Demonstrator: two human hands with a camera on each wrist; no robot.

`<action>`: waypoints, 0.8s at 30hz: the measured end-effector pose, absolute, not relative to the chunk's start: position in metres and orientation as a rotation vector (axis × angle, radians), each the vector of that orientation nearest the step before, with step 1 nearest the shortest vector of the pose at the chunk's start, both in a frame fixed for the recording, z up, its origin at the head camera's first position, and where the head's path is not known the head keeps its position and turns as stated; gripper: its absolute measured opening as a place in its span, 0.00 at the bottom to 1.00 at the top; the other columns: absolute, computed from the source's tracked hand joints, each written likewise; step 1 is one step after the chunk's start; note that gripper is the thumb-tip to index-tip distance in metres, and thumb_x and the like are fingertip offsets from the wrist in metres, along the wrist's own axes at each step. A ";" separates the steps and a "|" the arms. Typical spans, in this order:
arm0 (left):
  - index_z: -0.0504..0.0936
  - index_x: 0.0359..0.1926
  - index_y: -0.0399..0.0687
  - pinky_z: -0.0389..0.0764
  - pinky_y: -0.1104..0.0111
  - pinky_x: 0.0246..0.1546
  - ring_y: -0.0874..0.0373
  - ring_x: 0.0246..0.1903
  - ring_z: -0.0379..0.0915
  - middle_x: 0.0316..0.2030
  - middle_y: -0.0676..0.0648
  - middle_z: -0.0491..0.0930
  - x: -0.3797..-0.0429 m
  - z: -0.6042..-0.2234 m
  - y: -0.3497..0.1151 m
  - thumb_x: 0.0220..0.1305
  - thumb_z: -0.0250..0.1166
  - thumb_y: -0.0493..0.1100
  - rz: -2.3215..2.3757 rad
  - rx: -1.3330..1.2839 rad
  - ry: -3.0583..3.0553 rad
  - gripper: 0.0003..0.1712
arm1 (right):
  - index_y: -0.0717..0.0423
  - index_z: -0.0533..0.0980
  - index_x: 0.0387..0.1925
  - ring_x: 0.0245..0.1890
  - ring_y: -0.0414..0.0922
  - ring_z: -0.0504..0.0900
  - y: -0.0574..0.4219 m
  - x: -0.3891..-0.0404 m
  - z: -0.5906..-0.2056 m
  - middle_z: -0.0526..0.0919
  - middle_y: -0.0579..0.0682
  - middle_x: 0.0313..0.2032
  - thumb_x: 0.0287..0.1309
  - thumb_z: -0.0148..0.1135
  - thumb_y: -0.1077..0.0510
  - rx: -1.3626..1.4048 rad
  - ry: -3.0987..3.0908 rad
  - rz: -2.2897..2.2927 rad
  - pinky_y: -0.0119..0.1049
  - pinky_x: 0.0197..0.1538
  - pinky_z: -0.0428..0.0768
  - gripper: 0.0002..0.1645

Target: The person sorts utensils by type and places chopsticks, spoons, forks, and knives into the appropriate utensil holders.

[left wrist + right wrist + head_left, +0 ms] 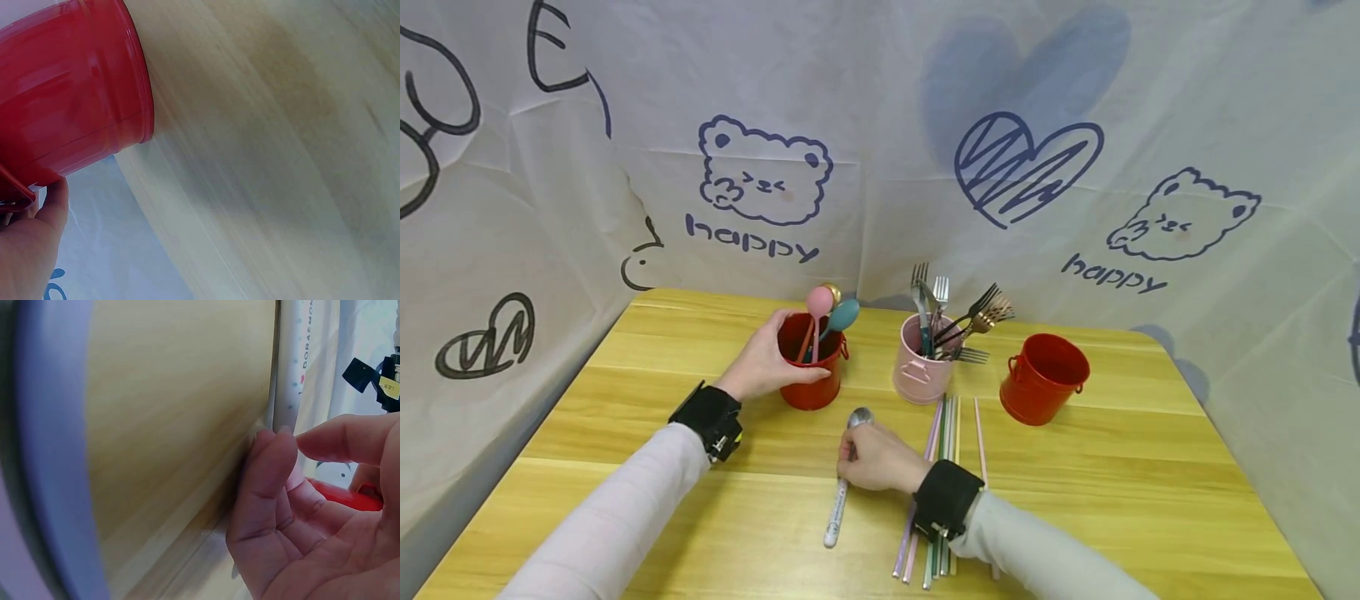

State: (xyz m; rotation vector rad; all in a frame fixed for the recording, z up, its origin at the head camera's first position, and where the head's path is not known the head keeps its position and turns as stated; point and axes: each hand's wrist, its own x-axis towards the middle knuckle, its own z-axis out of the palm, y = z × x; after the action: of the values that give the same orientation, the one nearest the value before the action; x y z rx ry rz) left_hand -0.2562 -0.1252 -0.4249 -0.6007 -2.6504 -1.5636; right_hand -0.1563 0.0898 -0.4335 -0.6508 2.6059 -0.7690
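My left hand (769, 358) grips a small red bucket (811, 393) by its near side, thumb across the front and fingers round the back. Pink, teal and gold spoons (842, 315) stand in it, bowls up. Seen from the left wrist, the bucket's red wall (75, 87) fills the upper left corner. On the table my right hand (880, 457) pinches a metal spoon around its middle, the bowl pointing away and the white printed handle (837, 517) towards me. The right wrist view shows thumb and fingertips at that lettered handle (290, 375).
A pink bucket (917, 385) full of forks (977, 315) stands at the back middle. Right of it is another red bucket (1036, 400). Several long pastel sticks (955, 417) lie under my right wrist, with a single pink stick (981, 433) beside them. Behind the wooden table (1135, 500) hangs a drawn-on white cloth.
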 end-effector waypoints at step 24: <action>0.62 0.61 0.39 0.70 0.50 0.56 0.45 0.54 0.68 0.55 0.40 0.71 -0.244 -0.407 -0.121 0.42 0.78 0.47 -1.587 -0.599 -2.652 0.48 | 0.49 0.73 0.18 0.18 0.37 0.69 0.093 -0.157 -0.437 0.72 0.40 0.17 0.50 0.64 0.59 -0.664 2.606 -0.827 0.28 0.23 0.65 0.10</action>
State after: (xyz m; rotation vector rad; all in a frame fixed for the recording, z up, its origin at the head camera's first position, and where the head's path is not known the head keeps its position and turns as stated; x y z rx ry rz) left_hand -0.2445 -0.1213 -0.4073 -0.5987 -2.6524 -1.5866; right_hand -0.1570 0.0927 -0.4371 -0.6638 2.6063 -0.8274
